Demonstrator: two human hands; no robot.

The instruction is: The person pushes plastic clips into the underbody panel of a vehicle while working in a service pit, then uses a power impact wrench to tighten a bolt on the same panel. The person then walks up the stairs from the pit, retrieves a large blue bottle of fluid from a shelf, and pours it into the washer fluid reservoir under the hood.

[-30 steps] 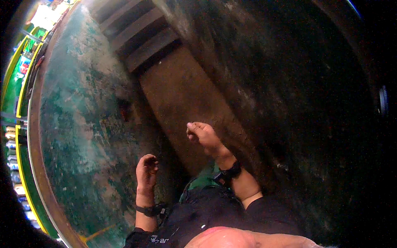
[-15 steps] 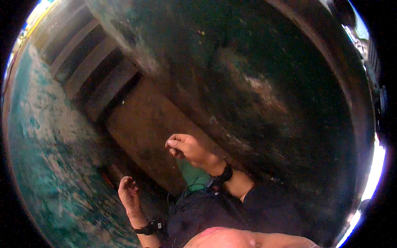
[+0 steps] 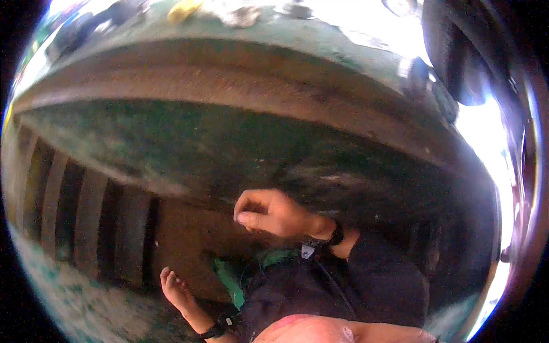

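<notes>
Left hand (image 3: 178, 295) sits nearer the steps (image 3: 88, 214), fingers loosely half-open and empty; right hand (image 3: 278, 215), farther from the steps, has curled fingers, contents I cannot tell.

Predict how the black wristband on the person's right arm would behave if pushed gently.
The black wristband would probably flex rather than snap, since it bends around the right wrist. It is likely light, being narrow for its length. It seems unlikely to roll away, because it encircles the arm; blur hides how tightly it fits.
</notes>
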